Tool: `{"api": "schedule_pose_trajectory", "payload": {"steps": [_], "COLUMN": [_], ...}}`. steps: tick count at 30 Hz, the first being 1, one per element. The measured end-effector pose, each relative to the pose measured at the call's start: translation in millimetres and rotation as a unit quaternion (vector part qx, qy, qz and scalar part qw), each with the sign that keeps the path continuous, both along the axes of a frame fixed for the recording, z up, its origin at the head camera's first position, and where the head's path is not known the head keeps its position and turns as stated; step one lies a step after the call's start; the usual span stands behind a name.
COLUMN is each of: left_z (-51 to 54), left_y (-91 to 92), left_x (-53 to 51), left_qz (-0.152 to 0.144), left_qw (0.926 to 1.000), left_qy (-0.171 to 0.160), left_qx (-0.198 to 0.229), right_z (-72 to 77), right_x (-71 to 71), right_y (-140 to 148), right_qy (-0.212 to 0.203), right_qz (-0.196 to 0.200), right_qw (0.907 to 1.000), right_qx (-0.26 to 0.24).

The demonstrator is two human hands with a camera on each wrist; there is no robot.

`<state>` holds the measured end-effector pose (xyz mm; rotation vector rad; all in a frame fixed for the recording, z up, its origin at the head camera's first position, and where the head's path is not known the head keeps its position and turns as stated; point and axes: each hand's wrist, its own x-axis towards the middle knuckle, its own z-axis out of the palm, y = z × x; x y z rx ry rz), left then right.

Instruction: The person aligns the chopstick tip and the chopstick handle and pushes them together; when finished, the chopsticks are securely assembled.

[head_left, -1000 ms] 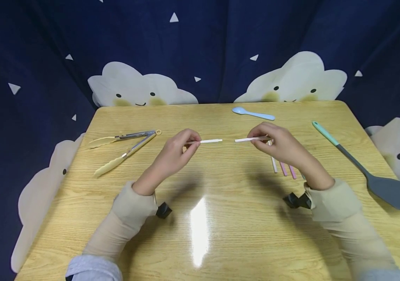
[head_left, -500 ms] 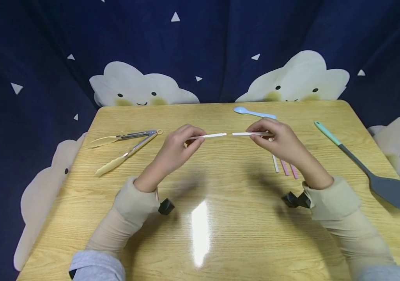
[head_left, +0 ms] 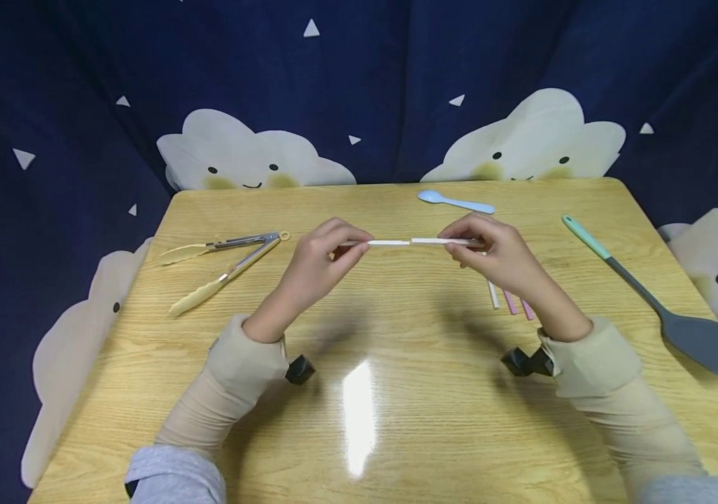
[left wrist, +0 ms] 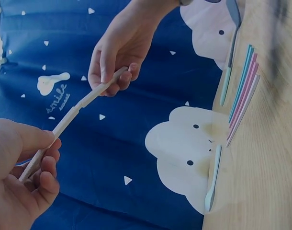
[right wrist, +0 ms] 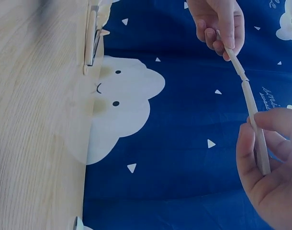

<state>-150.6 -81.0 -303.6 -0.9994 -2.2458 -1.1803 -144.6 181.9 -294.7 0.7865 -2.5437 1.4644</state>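
Note:
My left hand (head_left: 326, 260) pinches a thin white stick (head_left: 390, 243) between thumb and fingers. Its free end narrows to a small tip, which shows in the right wrist view. Facing it, my right hand (head_left: 491, 248) pinches a second white stick (head_left: 428, 241) the same way. Both sticks are held above the table, nearly in one line, end to end. Whether the two ends touch or a slight gap remains, I cannot tell. In the left wrist view, the left-hand stick (left wrist: 64, 124) and the right-hand stick (left wrist: 95, 92) meet at a small step. Curled fingers hide part of each stick.
Several white, pink and blue sticks (left wrist: 242, 91) lie on the wooden table (head_left: 409, 406), partly behind my right hand. A light blue spoon (head_left: 456, 203) lies at the back. Tongs (head_left: 233, 269) lie spread at the left, a grey spatula (head_left: 661, 315) at the right.
Both hands have risen slightly away from me, and the sticks have come together until their ends nearly meet. The grip on each stick looks unchanged.

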Motion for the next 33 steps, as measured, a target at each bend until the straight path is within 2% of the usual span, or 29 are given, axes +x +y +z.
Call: {"api": "schedule_pose_trajectory", "payload": {"steps": [16, 26, 33], "left_z": [-1.3, -0.1, -2.7], "left_y": [0.0, 2.2, 6.8], "left_x": [-1.0, 4.5, 5.0], "left_qz": [-0.001, -0.003, -0.012], "left_qw": [0.9999, 0.9996, 0.998], "left_qy": [-0.01, -0.013, -0.002], "left_qx": [0.014, 0.024, 0.062], "right_z": [-0.7, 0.2, 1.3], "right_x": [0.9, 5.1, 8.7], "right_y": [-4, -8, -11], "right_qy": [-0.012, 0.018, 0.026], "right_qz": [0.013, -0.003, -0.01], "right_qw": [0.9995, 0.9998, 0.9992], "right_qx": [-0.025, -0.008, -0.028]}}
